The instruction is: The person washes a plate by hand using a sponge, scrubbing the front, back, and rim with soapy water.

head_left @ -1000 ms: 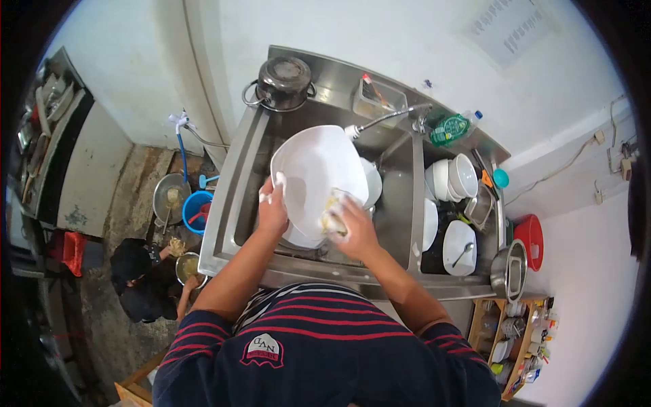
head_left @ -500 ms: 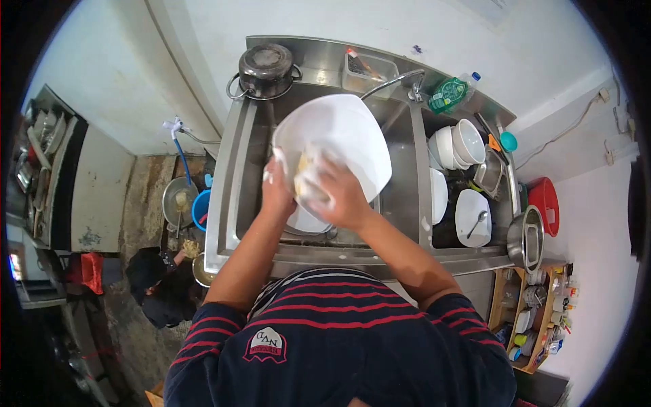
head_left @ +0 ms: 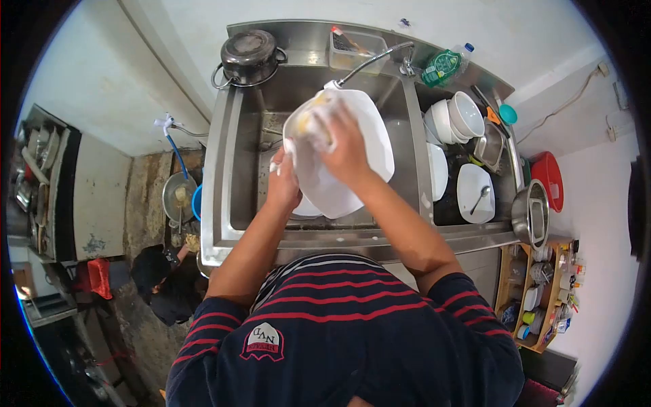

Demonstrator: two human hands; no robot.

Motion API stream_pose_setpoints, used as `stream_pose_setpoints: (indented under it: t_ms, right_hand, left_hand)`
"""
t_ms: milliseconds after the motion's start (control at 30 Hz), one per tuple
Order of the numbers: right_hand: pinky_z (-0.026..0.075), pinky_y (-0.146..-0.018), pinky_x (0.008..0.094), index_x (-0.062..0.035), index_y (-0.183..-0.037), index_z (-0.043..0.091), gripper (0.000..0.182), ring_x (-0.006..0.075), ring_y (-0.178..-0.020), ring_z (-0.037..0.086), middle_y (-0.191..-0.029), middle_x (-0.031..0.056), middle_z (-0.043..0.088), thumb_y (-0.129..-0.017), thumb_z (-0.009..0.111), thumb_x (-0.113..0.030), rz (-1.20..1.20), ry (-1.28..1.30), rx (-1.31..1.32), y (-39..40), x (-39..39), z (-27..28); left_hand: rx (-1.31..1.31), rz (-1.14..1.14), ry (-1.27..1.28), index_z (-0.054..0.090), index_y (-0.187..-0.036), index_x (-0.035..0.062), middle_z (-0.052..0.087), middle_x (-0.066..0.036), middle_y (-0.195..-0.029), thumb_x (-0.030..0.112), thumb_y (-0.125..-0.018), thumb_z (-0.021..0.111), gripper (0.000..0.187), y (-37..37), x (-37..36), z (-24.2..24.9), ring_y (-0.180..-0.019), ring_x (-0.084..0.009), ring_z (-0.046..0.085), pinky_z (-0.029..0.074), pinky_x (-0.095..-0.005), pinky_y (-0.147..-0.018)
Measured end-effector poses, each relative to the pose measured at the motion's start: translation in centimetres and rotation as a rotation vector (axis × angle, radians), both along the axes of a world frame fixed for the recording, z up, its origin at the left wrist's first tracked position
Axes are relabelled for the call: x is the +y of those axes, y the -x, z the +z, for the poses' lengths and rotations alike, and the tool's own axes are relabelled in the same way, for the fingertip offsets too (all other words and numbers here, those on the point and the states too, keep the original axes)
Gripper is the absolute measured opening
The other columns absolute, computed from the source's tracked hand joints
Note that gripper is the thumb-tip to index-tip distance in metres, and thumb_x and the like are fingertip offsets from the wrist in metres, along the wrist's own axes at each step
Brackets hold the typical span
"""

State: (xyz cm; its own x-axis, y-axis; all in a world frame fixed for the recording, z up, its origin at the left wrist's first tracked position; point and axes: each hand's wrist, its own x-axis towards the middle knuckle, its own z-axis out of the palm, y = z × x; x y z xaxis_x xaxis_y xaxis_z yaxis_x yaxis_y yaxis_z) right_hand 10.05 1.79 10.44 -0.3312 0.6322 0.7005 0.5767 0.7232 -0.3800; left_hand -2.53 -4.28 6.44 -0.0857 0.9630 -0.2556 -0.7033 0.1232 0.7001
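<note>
A white squarish bowl (head_left: 366, 156) is tilted over the steel sink basin. My left hand (head_left: 283, 182), with foam on its fingers, is closed on the bowl's left edge. Inside the bowl, my right hand (head_left: 342, 142) presses a foamy, yellowish sponge (head_left: 306, 123) against the upper left wall. Motion blurs the right fingers, and suds hide much of the sponge. Below the bowl, part of another white dish (head_left: 305, 209) shows in the basin.
A dark metal pot (head_left: 249, 55) stands at the sink's back left corner. Behind the bowl are a flexible faucet (head_left: 376, 62) and a plastic container (head_left: 351, 54). White bowls (head_left: 466, 114) and a dish with a spoon (head_left: 476, 193) fill the right basin. Another person (head_left: 163, 281) is low at left.
My right hand and the sponge have moved up along the bowl's inside wall. The bowl has turned and tilted in my left hand, and the camera view has shifted slightly.
</note>
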Motion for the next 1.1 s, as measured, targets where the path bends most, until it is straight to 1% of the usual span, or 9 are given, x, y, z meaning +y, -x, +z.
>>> stream_pose_setpoints:
  t_ms: [100, 333, 500, 633, 700, 767, 867, 1033, 1100]
  right_hand:
    - [0.04, -0.094, 0.0474, -0.0047, -0.108, 0.059, 0.044, 0.041, -0.115, 0.047, -0.12, 0.0208, 0.052, -0.069, 0.071, -0.02, 0.178, 0.129, -0.068, 0.6, -3.2, -1.0]
    - [0.042, -0.093, 0.0474, -0.0044, -0.1, 0.062, 0.042, 0.0413, -0.112, 0.049, -0.122, 0.0236, 0.051, -0.065, 0.074, -0.022, 0.355, 0.174, -0.251, -6.5, -6.1, -1.9]
    - [0.04, -0.094, 0.0481, -0.0016, -0.101, 0.061, 0.042, 0.041, -0.113, 0.049, -0.122, 0.0248, 0.05, -0.065, 0.074, -0.018, -0.085, 0.14, -0.165, -9.7, -1.6, -4.8]
    - [0.039, -0.096, 0.047, -0.0012, -0.107, 0.059, 0.043, 0.0406, -0.117, 0.045, -0.123, 0.0241, 0.049, -0.067, 0.072, -0.013, -0.216, 0.018, -0.062, -5.7, 1.0, -1.5]
    - [0.038, -0.097, 0.0466, -0.0024, -0.11, 0.058, 0.045, 0.0409, -0.119, 0.042, -0.125, 0.0216, 0.048, -0.067, 0.069, -0.009, -0.11, 0.007, 0.016, -3.6, 1.6, -1.1]
    - [0.038, -0.096, 0.047, -0.0036, -0.11, 0.058, 0.045, 0.0413, -0.119, 0.043, -0.125, 0.0205, 0.048, -0.066, 0.069, -0.008, -0.035, 0.026, 0.05, -0.8, 0.6, -0.5]
    - [0.038, -0.096, 0.0475, -0.006, -0.109, 0.059, 0.045, 0.0417, -0.117, 0.043, -0.123, 0.0195, 0.049, -0.065, 0.068, -0.007, 0.133, 0.078, 0.061, 1.4, -0.5, 0.1]
    - [0.04, -0.095, 0.0465, -0.0082, -0.107, 0.061, 0.041, 0.0418, -0.116, 0.045, -0.122, 0.0191, 0.05, -0.067, 0.068, -0.013, 0.343, 0.205, -0.031, 2.0, -2.4, -0.2]
    - [0.04, -0.095, 0.0465, -0.0082, -0.105, 0.061, 0.04, 0.0415, -0.116, 0.045, -0.122, 0.0189, 0.05, -0.067, 0.068, -0.014, 0.409, 0.208, -0.049, 2.0, -3.3, -0.3]
  left_hand:
    - [0.063, 0.057, -0.129, 0.052, -0.12, 0.0038, 0.06, -0.01, -0.108, 0.038, -0.095, 0.046, 0.043, 1.3, 0.2, 1.7, -0.093, -0.0191, 0.06, 0.05, -0.0344, -0.079]
    - [0.017, 0.145, 0.043, 0.046, -0.125, 0.0025, 0.058, -0.012, -0.109, 0.041, -0.094, 0.045, 0.049, 4.8, -0.2, 1.7, -0.097, -0.0239, 0.059, 0.051, -0.038, -0.08]
    - [0.037, 0.058, 0.058, 0.047, -0.124, 0.0035, 0.058, -0.012, -0.108, 0.04, -0.093, 0.048, 0.048, 3.3, -0.9, 2.7, -0.094, -0.0228, 0.06, 0.051, -0.0365, -0.077]
    - [0.084, -0.04, 0.064, 0.052, -0.12, 0.0057, 0.061, -0.01, -0.103, 0.037, -0.093, 0.051, 0.042, 1.5, -1.0, 1.4, -0.091, -0.0205, 0.061, 0.052, -0.035, -0.074]
    - [0.051, -0.115, 0.013, 0.053, -0.118, 0.007, 0.062, -0.009, -0.1, 0.037, -0.093, 0.051, 0.039, 1.6, -0.5, -0.3, -0.091, -0.0196, 0.061, 0.052, -0.0349, -0.074]
    - [0.137, -0.2, 0.012, 0.039, -0.13, 0.0054, 0.054, -0.012, -0.115, 0.046, -0.092, 0.047, 0.056, 1.7, -0.2, -0.9, -0.101, -0.025, 0.058, 0.051, -0.0417, -0.083]
    - [0.026, -0.112, 0.035, 0.049, -0.123, 0.006, 0.058, -0.012, -0.112, 0.04, -0.093, 0.049, 0.045, 2.3, -0.6, 0.1, -0.097, -0.0228, 0.06, 0.052, -0.0375, -0.08]
    - [-0.063, -0.064, 0.179, 0.047, -0.124, 0.0034, 0.057, -0.014, -0.115, 0.045, -0.094, 0.042, 0.051, 3.5, 0.2, -0.1, -0.102, -0.026, 0.059, 0.051, -0.0399, -0.083]
    - [-0.041, -0.007, 0.087, 0.047, -0.123, 0.0018, 0.058, -0.015, -0.113, 0.037, -0.095, 0.039, 0.046, 3.9, 0.6, 0.0, -0.101, -0.0268, 0.059, 0.051, -0.0405, -0.082]
